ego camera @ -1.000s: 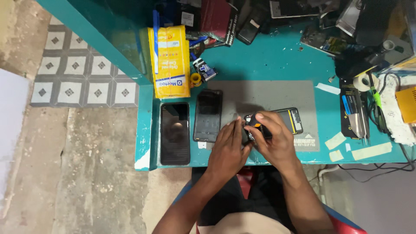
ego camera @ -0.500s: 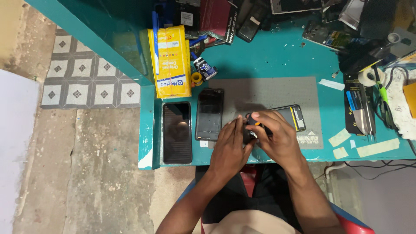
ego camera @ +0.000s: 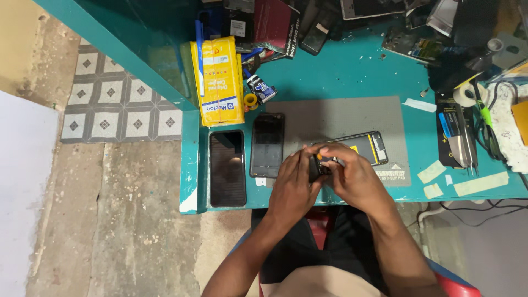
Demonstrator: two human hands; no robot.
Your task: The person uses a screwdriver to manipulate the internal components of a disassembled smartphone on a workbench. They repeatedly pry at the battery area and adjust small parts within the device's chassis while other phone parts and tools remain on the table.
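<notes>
Both my hands meet over the near edge of a grey work mat [ego camera: 341, 118] on a teal bench [ego camera: 357, 71]. My left hand [ego camera: 292, 184] and my right hand [ego camera: 352, 177] pinch a small dark part [ego camera: 318, 165] between their fingertips, at the left end of an opened phone body [ego camera: 366, 148] with a yellow patch inside. A dark phone back panel [ego camera: 267, 144] lies just left of my hands, and a black phone screen [ego camera: 227, 168] lies further left on the bench.
A yellow flat box [ego camera: 221, 82] with a blue pen on it lies at the back left. Tools on a black tray [ego camera: 456, 137], tape strips [ego camera: 478, 184], a tape roll and cables crowd the right side. Phone parts clutter the back. Tiled floor lies to the left.
My hands stay together on the small part at the phone's left end; only the fingers shift slightly. The camera view has drifted a little.
</notes>
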